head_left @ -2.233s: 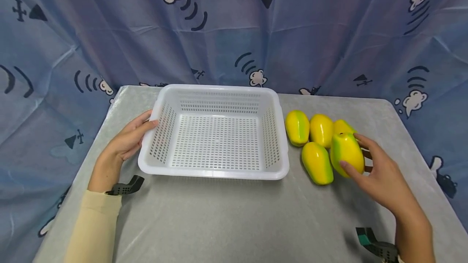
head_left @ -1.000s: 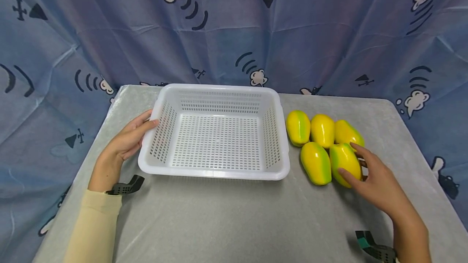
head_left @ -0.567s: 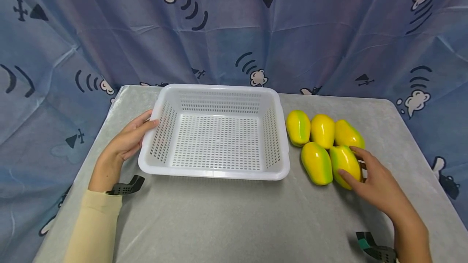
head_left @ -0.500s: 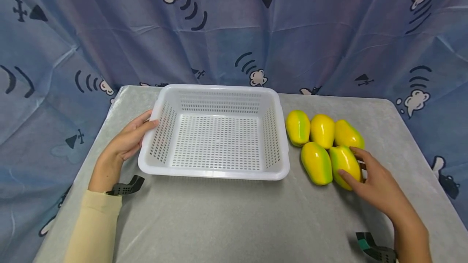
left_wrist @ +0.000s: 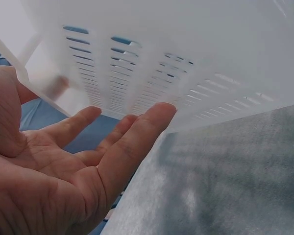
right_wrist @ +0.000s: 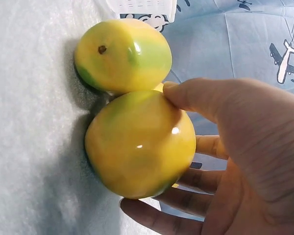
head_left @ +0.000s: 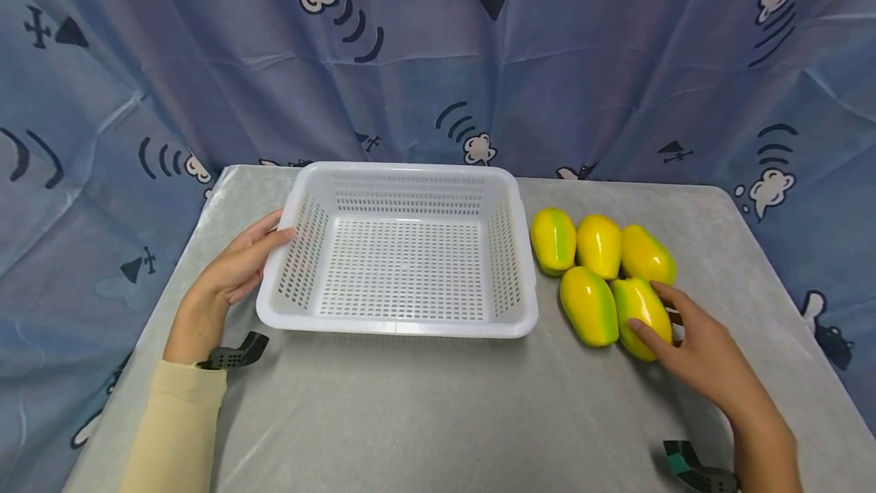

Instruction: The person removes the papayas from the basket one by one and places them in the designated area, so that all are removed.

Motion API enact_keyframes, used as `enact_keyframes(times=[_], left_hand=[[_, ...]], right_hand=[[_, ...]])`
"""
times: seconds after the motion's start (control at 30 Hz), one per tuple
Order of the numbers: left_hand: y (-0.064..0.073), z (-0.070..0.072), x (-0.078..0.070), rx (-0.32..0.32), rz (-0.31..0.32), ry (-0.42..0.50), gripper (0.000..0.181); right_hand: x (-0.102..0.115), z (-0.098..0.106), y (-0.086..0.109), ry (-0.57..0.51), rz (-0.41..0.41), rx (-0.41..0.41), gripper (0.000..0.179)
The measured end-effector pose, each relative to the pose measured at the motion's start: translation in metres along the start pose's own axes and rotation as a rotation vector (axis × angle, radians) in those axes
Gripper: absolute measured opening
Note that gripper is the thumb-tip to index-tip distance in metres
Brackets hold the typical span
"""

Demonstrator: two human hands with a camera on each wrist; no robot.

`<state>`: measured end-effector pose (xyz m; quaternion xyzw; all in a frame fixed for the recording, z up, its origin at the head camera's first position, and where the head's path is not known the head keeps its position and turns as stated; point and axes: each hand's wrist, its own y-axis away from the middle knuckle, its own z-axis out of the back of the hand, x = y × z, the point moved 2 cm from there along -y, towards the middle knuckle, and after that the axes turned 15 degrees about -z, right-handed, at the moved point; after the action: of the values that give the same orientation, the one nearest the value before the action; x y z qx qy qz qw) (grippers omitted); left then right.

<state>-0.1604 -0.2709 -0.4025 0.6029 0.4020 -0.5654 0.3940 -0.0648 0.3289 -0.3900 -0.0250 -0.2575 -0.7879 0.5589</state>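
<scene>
On the left, my left hand [head_left: 236, 261] grips the end of a white perforated plastic basket [head_left: 397, 326], thumb over the rim and fingers along the outer wall. In the left wrist view these fingers [left_wrist: 137, 142] reach under the basket's side [left_wrist: 152, 63]. My right hand [head_left: 705, 352] holds a glossy yellow-green mango [head_left: 642, 318] at the front right of a cluster, thumb on its near side. The right wrist view has this mango [right_wrist: 139, 147] against a neighbouring mango [right_wrist: 122, 56], with the fingers round its far side.
Three mangoes stand in the back row, among them the leftmost mango [head_left: 553, 240] close to the basket's right side. Another mango [head_left: 588, 306] is in the front row. Beneath is a grey table [head_left: 411, 409]; a blue patterned curtain [head_left: 411, 59] hangs behind it.
My right hand has lowered its mango toward me, off its overlap with the back right mango and into the front row. The left hand and basket stay in place.
</scene>
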Motion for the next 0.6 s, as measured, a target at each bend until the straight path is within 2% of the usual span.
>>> enact_keyframes(times=[0.6], left_hand=[[0.0005,0.0001,0.0003,-0.008,0.009,0.025,0.062]], right_hand=[[-0.0043,0.0031,-0.0014,-0.006,0.007,-0.036,0.090]])
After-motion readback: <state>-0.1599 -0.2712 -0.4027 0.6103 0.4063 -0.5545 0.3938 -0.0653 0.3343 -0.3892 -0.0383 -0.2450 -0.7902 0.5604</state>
